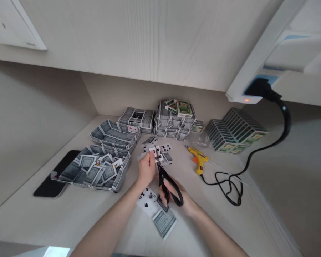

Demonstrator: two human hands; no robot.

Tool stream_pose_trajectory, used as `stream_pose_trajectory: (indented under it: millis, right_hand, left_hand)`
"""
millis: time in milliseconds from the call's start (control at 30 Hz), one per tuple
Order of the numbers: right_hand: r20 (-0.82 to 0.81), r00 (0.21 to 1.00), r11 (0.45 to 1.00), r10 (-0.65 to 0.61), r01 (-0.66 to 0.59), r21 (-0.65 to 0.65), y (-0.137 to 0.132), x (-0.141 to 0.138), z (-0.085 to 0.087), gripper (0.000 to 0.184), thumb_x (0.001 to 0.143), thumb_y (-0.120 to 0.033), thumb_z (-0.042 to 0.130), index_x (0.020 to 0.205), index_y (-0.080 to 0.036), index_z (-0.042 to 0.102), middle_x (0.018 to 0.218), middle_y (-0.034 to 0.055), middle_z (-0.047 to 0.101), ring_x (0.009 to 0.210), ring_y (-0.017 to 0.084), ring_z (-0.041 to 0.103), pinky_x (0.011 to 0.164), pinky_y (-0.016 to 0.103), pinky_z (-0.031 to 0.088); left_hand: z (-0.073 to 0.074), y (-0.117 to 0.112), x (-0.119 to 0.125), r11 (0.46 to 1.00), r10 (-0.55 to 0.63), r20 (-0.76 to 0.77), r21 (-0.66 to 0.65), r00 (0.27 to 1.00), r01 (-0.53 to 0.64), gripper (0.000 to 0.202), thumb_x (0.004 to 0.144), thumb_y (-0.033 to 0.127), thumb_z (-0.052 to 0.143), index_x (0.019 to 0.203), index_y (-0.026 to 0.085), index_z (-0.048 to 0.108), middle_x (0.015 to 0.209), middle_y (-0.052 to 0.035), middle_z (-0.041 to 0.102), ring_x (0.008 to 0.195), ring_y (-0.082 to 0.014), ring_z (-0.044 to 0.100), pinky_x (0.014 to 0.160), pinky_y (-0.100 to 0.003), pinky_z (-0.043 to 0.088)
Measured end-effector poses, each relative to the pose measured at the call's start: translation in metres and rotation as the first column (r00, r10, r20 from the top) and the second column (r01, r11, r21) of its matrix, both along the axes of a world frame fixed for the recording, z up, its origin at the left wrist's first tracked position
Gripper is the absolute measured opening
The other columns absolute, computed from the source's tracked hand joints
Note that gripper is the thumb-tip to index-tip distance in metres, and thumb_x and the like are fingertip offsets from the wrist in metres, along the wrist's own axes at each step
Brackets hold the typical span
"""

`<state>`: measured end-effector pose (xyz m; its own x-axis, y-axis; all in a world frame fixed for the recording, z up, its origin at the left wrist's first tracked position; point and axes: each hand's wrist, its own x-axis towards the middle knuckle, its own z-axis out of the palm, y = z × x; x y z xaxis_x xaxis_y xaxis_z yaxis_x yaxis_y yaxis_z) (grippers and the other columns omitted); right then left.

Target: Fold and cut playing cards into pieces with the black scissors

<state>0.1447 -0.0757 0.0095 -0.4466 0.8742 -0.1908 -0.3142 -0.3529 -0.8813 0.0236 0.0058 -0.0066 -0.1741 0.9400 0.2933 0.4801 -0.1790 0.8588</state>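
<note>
My left hand (146, 168) pinches a playing card (153, 151) and holds it up over the desk. My right hand (176, 197) has its fingers through the black handles of a pair of scissors (166, 180). The scissor blades point away from me and meet the card's edge. Cut card pieces (166, 151) lie on the desk just beyond the hands. A few whole cards (156, 210) lie under my wrists, one face up and one showing its grey patterned back.
Trays built from cards (96, 169) sit at the left, with more card boxes (173, 123) stacked at the back. A yellow glue gun (199, 159) lies at the right, its black cable (230, 185) running to a wall socket. A phone (57, 174) lies far left. Card packs (234, 132) lean at right.
</note>
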Motion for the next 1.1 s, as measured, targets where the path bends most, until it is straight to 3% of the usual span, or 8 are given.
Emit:
stream_pose_trajectory:
  millis: [1100]
  right_hand:
    - [0.061, 0.997, 0.999, -0.041, 0.041, -0.008, 0.0011, -0.0044, -0.0060, 0.039, 0.074, -0.046, 0.058, 0.097, -0.016, 0.047, 0.045, -0.0091, 0.044, 0.030, 0.006, 0.038, 0.032, 0.018, 0.032]
  left_hand:
    - [0.0024, -0.0034, 0.0018, 1.000, 0.009, 0.081, 0.004, 0.997, -0.009, 0.038, 0.086, 0.036, 0.032, 0.052, 0.018, 0.036, 0.044, 0.0042, 0.039, 0.045, -0.0098, 0.038, 0.047, -0.022, 0.029]
